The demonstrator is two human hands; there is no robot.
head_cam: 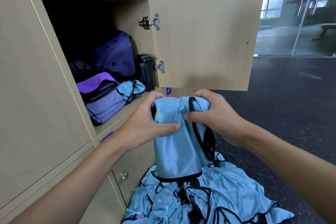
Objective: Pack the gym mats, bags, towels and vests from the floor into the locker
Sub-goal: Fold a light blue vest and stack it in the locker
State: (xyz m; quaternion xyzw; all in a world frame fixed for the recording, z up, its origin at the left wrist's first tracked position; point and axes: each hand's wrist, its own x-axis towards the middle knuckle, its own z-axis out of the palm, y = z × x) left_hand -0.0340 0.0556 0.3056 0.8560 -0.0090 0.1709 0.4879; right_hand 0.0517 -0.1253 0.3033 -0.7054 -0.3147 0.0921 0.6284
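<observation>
Blue vest (178, 143): hangs lengthwise, just right of and below the locker (127, 110) shelf; left hand (149, 125), nearer the locker, and right hand (214, 114) both grip its bunched top.

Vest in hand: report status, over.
Left hand and right hand both grip light-blue vest, bunched at top. Locker door open, nothing blocking shelf. More vests piled on floor.

locker (131, 12) rear: lost in shadow | vest pile (209, 202): cut by bottom edge | dark bundle (80, 69): possibly a bag
</observation>
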